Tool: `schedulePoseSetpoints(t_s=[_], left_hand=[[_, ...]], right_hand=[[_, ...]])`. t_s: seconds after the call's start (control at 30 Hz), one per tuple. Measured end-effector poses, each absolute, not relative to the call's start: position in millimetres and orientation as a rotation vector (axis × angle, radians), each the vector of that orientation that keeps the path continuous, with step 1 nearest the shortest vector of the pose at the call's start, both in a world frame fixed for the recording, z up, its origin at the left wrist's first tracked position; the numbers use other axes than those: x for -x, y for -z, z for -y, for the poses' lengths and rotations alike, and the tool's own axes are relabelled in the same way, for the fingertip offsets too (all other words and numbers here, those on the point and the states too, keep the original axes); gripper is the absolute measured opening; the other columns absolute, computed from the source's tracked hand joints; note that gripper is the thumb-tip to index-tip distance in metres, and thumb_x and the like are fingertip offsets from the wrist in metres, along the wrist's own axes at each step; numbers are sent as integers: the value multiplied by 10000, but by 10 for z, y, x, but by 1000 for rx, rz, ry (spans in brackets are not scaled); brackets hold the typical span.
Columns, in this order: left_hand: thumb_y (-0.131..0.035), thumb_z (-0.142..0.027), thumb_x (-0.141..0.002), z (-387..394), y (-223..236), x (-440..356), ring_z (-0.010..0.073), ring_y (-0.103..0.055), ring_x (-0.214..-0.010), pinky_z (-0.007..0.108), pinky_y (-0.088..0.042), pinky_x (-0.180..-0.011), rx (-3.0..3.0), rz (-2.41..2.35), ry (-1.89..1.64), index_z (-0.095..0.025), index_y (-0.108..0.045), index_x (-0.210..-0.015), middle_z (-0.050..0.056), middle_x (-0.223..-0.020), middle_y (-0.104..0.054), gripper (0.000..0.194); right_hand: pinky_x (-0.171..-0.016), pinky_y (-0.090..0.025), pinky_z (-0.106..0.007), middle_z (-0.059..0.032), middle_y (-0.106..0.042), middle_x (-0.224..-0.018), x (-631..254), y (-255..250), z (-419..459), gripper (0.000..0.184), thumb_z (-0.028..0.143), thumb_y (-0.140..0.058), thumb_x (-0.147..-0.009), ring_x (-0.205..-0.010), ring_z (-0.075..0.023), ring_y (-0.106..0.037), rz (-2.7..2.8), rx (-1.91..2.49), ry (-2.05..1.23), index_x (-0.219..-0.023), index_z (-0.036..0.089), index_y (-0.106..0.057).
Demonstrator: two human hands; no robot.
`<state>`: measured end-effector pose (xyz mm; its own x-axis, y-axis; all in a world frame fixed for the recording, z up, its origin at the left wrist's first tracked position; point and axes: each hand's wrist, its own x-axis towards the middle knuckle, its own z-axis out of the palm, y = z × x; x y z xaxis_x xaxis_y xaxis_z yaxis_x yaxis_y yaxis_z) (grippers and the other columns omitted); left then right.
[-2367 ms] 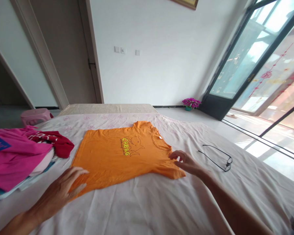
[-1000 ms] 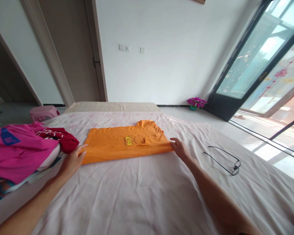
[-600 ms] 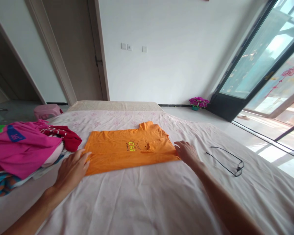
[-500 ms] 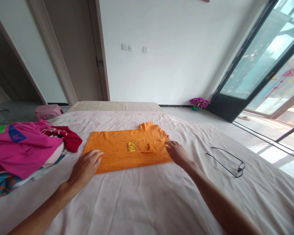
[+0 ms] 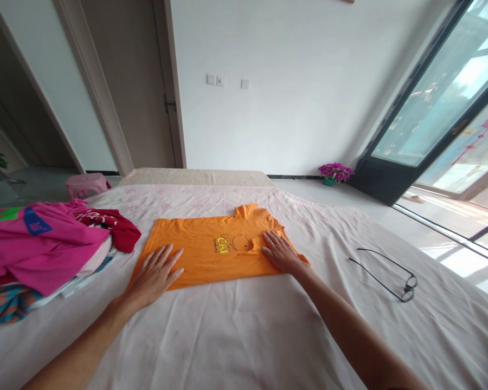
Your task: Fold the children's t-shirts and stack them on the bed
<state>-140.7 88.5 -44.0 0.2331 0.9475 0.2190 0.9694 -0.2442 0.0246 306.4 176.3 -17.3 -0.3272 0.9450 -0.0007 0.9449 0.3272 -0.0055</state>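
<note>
"Both our bare left hand [image 5: 154, 275] and our bare right hand [image 5: 281, 253] lie flat, fingers loose and grasping nothing; why?"

"Probably to hold smooth our orange printed fabric T-shirt [image 5: 201, 257], near side folded over, which lies beneath them on the pale flowered cloth cover [image 5: 228, 336], left of our black-framed glasses [image 5: 408, 289]"
</note>
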Motion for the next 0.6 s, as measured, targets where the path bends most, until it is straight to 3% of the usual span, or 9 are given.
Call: schedulePoseSetpoints(t_s=[0.17, 0.3, 0.43, 0.6], left_hand=[[-434, -579, -906, -847, 461, 1506, 331, -280, -1465, 524, -226, -1160, 2222, 2036, 227, -241, -405, -1494, 154, -1582, -326, 679], [-413, -550, -921, -926, 347, 1275, 383, -275, -1455, 550, -251, -1140, 2136, 2087, 299, -177, -526, -1416, 200, -1544, -376, 630], [-384, -524, -947, -1104, 268, 953, 334, -266, -1466, 527, -226, -1167, 2312, 1921, 436, -208, -524, -1414, 157, -1554, -379, 581], [-407, -551, -929, -1391, 393, 1091, 358, -268, -1462, 562, -236, -1141, 2297, 2038, 395, -229, -429, -1479, 180, -1570, -337, 637]], right_hand=[[-1214, -87, -468, -98, -189, -1619, -3006, 99, -1763, 668, 505, -236, -1014, -1503, -254, -122, 2403, 2051, 73, -1558, 117, -239], [-1218, -63, -456, -104, -174, -1621, -2692, 97, -1624, 659, 506, -246, -1019, -1505, -248, -117, 2468, 1797, 179, -1558, 128, -247], [-1218, -98, -428, -75, -195, -1621, -2398, 103, -1572, 666, 552, -183, -1019, -1502, -217, -138, 2638, 1512, -17, -1571, 180, -213], [-1215, -69, -435, -56, -168, -1632, -2516, 85, -1808, 642, 557, -158, -1023, -1506, -200, -110, 2643, 1570, -180, -1572, 227, -202]])
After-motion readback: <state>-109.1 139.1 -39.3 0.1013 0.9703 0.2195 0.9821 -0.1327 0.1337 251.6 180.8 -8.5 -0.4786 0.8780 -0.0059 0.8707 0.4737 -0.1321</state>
